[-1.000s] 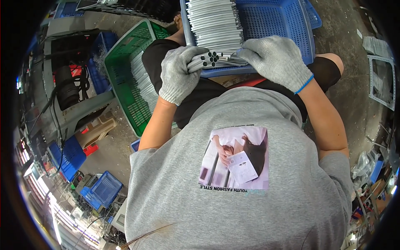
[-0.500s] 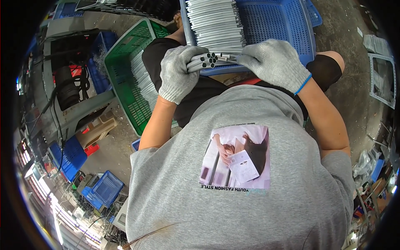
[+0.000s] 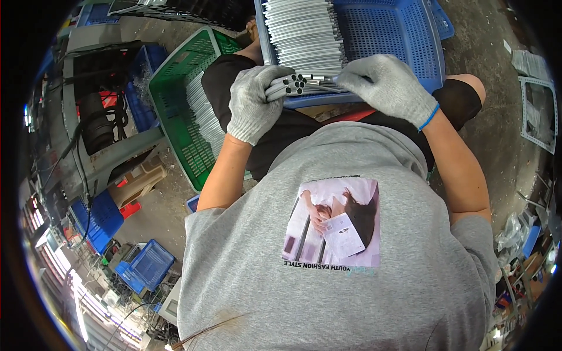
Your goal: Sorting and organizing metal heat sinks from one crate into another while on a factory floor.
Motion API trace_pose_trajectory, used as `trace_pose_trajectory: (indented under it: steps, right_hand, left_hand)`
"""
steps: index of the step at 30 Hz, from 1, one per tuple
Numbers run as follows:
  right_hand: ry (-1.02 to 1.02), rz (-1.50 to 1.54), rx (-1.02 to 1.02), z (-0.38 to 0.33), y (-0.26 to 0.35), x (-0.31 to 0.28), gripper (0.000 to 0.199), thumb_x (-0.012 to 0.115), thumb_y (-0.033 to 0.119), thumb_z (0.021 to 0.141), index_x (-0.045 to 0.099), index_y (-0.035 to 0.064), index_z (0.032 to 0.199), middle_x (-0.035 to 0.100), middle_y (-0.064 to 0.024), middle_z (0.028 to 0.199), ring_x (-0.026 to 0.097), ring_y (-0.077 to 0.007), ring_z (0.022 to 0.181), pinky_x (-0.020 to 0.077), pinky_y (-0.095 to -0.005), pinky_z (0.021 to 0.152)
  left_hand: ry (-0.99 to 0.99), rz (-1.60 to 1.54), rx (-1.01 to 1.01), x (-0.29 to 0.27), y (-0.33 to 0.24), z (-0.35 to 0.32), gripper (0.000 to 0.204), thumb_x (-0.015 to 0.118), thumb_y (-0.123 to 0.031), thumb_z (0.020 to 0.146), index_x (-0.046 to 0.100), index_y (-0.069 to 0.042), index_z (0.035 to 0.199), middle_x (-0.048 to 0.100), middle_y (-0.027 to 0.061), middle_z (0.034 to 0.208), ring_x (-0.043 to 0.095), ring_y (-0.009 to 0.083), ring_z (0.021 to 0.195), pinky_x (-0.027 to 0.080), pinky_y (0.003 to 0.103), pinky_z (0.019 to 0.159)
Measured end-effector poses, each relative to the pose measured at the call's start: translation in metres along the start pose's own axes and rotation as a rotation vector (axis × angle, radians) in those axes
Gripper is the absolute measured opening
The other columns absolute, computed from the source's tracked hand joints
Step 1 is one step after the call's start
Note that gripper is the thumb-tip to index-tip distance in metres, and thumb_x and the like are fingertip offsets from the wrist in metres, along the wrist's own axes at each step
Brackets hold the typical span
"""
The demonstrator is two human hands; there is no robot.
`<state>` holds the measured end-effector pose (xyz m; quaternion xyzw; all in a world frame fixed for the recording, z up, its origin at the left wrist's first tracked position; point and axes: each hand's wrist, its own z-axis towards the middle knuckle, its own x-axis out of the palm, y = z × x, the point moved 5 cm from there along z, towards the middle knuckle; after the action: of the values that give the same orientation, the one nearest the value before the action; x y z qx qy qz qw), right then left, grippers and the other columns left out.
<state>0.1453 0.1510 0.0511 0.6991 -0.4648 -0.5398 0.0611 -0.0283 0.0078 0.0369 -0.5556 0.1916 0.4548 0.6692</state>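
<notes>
My left hand [image 3: 253, 104], in a grey knit glove, is closed around a bundle of thin silvery tubes [image 3: 280, 90]. Their dark open ends point right, towards my other hand. My right hand [image 3: 387, 88], gloved the same way with a blue band at the wrist, has its thumb and fingers brought together just right of those ends. What it pinches, if anything, is too small to make out. Beneath both hands is the near edge of a blue plastic crate [image 3: 438, 61]. Many similar tubes [image 3: 305, 32] lie stacked in its left half.
A green crate [image 3: 174, 131] with more tubes stands on the floor at my left. Further left is a metal machine frame [image 3: 120, 158] with dark cables. Blue baskets [image 3: 153, 263] sit at the lower left. A pale perforated frame [image 3: 538, 111] lies at the far right.
My right hand has lifted slightly and shifted a little away from the tube ends. My left hand keeps its grip on the bundle, moving slightly right.
</notes>
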Motion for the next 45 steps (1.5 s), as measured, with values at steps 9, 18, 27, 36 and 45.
trace_pose_trajectory:
  steps: [9, 18, 27, 36, 45]
  right_hand:
    - [-0.224, -0.151, 0.146, 0.0, -0.035, -0.003, 0.035, 0.057, 0.039, 0.1, 0.079, 0.0119, 0.102, 0.078, -0.0043, 0.086, 0.069, -0.0255, 0.066, 0.0522, -0.0359, 0.063]
    - [-0.235, -0.16, 0.145, -0.005, -0.04, -0.001, 0.034, 0.058, 0.038, 0.1, 0.078, 0.0112, 0.097, 0.077, -0.0045, 0.082, 0.068, -0.0263, 0.064, 0.052, -0.0365, 0.061]
    - [-0.322, -0.172, 0.003, -0.01, -0.024, -0.002, 0.033, 0.058, 0.038, 0.1, 0.076, 0.0128, 0.09, 0.073, -0.0031, 0.072, 0.066, -0.0225, 0.057, 0.0501, -0.0334, 0.054]
    - [-0.397, -0.276, -0.176, -0.013, -0.012, -0.001, 0.034, 0.058, 0.04, 0.1, 0.075, 0.0138, 0.086, 0.071, -0.0024, 0.067, 0.065, -0.0202, 0.054, 0.0491, -0.0319, 0.05]
    - [-0.407, -0.36, -0.178, -0.013, -0.011, -0.001, 0.038, 0.056, 0.043, 0.101, 0.074, 0.0153, 0.082, 0.068, -0.0005, 0.062, 0.063, -0.0182, 0.051, 0.0506, -0.0305, 0.049]
  left_hand:
    - [0.15, 0.364, -0.103, 0.054, 0.029, 0.016, 0.024, 0.072, -0.012, 0.081, 0.072, -0.014, 0.105, 0.074, 0.0043, 0.087, 0.07, 0.0287, 0.079, 0.054, 0.037, 0.079]
    - [0.191, 0.491, -0.066, 0.071, 0.038, 0.021, 0.02, 0.068, -0.014, 0.084, 0.071, -0.014, 0.103, 0.075, 0.0046, 0.088, 0.071, 0.0297, 0.08, 0.055, 0.038, 0.076]
    - [0.212, -0.056, -0.274, 0.044, 0.041, 0.013, 0.019, 0.068, -0.012, 0.086, 0.07, -0.011, 0.105, 0.076, 0.0052, 0.086, 0.069, 0.0297, 0.07, 0.054, 0.037, 0.065]
    - [0.208, -0.265, -0.234, 0.033, 0.033, 0.007, 0.027, 0.074, -0.007, 0.081, 0.072, -0.01, 0.108, 0.075, 0.0048, 0.084, 0.066, 0.0258, 0.067, 0.053, 0.035, 0.066]
    - [0.19, -0.182, -0.224, 0.023, 0.013, 0.006, 0.025, 0.07, 0.002, 0.083, 0.072, -0.004, 0.107, 0.075, 0.0052, 0.088, 0.068, 0.018, 0.075, 0.052, 0.03, 0.07]
